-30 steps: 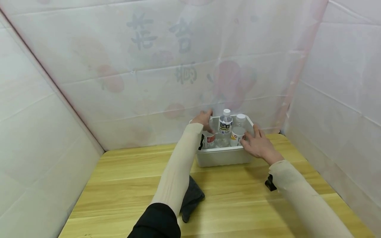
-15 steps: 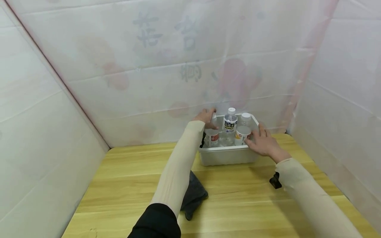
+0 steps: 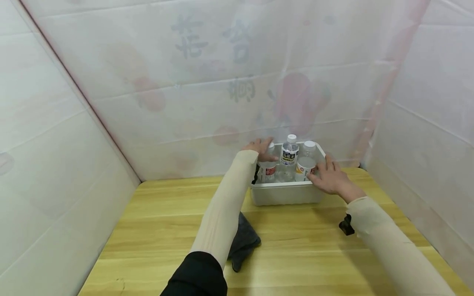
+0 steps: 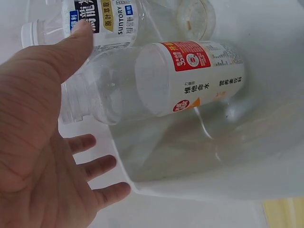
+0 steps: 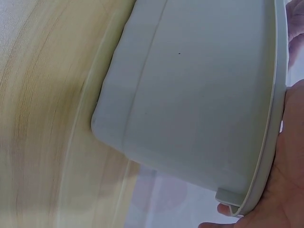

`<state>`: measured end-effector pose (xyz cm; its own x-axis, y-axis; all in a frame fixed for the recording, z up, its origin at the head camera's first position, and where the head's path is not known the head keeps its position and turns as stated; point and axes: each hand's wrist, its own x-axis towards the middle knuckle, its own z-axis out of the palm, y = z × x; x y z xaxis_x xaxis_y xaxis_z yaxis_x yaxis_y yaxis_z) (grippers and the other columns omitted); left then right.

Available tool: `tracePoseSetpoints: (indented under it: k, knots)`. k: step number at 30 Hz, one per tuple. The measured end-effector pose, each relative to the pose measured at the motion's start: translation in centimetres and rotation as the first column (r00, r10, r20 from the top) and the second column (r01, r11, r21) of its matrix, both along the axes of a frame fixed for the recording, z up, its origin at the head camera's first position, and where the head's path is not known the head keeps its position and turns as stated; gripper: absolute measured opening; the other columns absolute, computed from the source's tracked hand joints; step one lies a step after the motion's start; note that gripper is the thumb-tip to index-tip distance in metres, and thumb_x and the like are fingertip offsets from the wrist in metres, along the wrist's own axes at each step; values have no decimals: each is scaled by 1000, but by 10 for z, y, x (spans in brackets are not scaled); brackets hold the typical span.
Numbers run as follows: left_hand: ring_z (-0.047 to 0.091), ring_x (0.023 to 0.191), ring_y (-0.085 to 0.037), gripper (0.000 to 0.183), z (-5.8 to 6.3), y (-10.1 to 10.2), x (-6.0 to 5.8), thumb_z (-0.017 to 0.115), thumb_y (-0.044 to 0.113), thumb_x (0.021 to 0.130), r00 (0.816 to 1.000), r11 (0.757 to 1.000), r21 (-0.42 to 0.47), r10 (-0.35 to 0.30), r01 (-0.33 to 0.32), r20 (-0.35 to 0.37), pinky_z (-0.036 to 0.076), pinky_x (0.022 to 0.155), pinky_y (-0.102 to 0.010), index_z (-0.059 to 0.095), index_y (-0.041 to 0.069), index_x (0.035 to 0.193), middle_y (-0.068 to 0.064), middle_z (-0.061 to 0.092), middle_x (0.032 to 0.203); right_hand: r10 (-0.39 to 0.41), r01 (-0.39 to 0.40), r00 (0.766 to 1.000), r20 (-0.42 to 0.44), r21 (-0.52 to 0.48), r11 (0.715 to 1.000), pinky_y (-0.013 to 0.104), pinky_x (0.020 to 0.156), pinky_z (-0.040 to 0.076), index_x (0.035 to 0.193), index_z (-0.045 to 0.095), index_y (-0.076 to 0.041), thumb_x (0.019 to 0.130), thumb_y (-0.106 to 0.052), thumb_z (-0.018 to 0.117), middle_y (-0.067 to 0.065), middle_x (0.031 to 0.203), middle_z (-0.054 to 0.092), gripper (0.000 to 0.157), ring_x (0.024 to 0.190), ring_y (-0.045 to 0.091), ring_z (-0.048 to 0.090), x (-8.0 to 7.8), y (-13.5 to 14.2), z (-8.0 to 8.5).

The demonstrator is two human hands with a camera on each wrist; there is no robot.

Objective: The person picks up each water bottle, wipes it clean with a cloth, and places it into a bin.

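Observation:
A white plastic tub (image 3: 286,197) stands on the table against the back sheet, with three clear plastic bottles upright in it. My left hand (image 3: 261,150) spreads straight fingers around the neck of the left bottle (image 4: 180,80), which has a white and red label; the thumb reaches towards the middle bottle (image 3: 289,158). Firm contact with the neck cannot be told. At the tub's front right corner, my right hand (image 3: 329,179) grips the rim, thumb on the inner side near the right bottle (image 3: 305,166), with fingertips (image 5: 223,209) showing outside below the lip.
A dark grey cloth (image 3: 244,242) lies on the wood-grain table (image 3: 296,255), partly hidden by my left forearm. A printed white sheet (image 3: 207,111) hangs behind the tub, and similar sheets close off the left and right sides.
My left hand's fingers have spread a little wider above the left bottle. The whole scene has shifted slightly right in the head view; tub and bottles keep their places relative to each other.

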<state>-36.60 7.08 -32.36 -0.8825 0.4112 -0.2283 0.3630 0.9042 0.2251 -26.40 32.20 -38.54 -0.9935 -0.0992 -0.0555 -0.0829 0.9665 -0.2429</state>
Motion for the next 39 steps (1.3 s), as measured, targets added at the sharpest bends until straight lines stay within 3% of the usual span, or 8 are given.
tracePoseSetpoints:
  k: [4, 10, 12, 17, 23, 28, 34, 39]
  knots:
    - [20, 157, -39, 98, -9, -1, -13, 55, 68, 94, 1000, 1000, -14, -26, 26, -14, 31, 122, -57, -6, 35, 164, -11, 11, 172, 4, -4, 1000, 14, -46, 999, 82, 102, 31, 138, 35, 13, 105, -41, 43, 47, 157, -2, 64, 141, 71, 8, -1, 1, -2]
    - [25, 156, -38, 93, -4, -18, -27, 48, 73, 93, 993, 993, 111, -13, 26, -119, 27, 124, -58, 10, 28, 165, -13, 20, 170, 74, -95, 990, -119, -186, 978, 76, 101, 36, 139, 26, 23, 102, -35, 51, 49, 141, 29, 73, 128, 67, 34, -17, 4, -1]
    - [29, 154, -36, 86, 3, -26, -29, 45, 71, 96, 989, 982, 191, 27, 2, -148, 29, 123, -57, 19, 23, 163, -13, 25, 168, 89, -117, 986, -144, -201, 973, 76, 103, 35, 142, 23, 25, 104, -34, 48, 51, 140, 30, 74, 126, 67, 36, -22, 7, 10]
    - [35, 152, -31, 72, 27, -47, -27, 35, 60, 105, 967, 933, 358, 120, -33, -225, 30, 125, -46, 32, 12, 158, -14, 35, 164, 80, -103, 988, -133, -176, 979, 77, 112, 22, 152, 14, 20, 109, -41, 35, 50, 152, 14, 77, 136, 67, 23, -37, 18, 53]
    - [40, 148, -34, 61, 56, -77, -17, 20, 48, 111, 896, 915, 391, 250, -95, -367, 34, 123, -45, 37, 10, 156, -16, 39, 161, 75, -117, 975, -211, -194, 974, 76, 116, 12, 157, 4, 13, 109, -42, 28, 45, 159, 4, 77, 144, 65, 11, -45, 12, 118]
    - [47, 141, -39, 60, 83, -98, -1, 19, 45, 111, 835, 907, 406, 307, -112, -457, 41, 117, -50, 38, 8, 155, -19, 46, 155, 99, -165, 939, -328, -180, 970, 74, 118, 11, 157, 10, 13, 109, -38, 29, 42, 160, 11, 73, 146, 63, 12, -43, -6, 158]
    - [48, 139, -41, 59, 105, -108, 19, 22, 45, 111, 742, 914, 391, 335, -107, -580, 42, 114, -52, 40, 9, 154, -19, 51, 151, 144, -208, 907, -397, -124, 970, 70, 120, 14, 158, 17, 10, 108, -37, 31, 38, 162, 18, 70, 148, 59, 18, -37, -34, 179]
    - [48, 140, -39, 58, 107, -109, 38, 25, 43, 111, 683, 924, 374, 321, -75, -656, 39, 118, -49, 42, 6, 153, -20, 53, 148, 185, -249, 896, -403, -113, 962, 69, 122, 12, 159, 15, 7, 109, -39, 31, 34, 164, 15, 70, 150, 56, 16, -28, -61, 180]
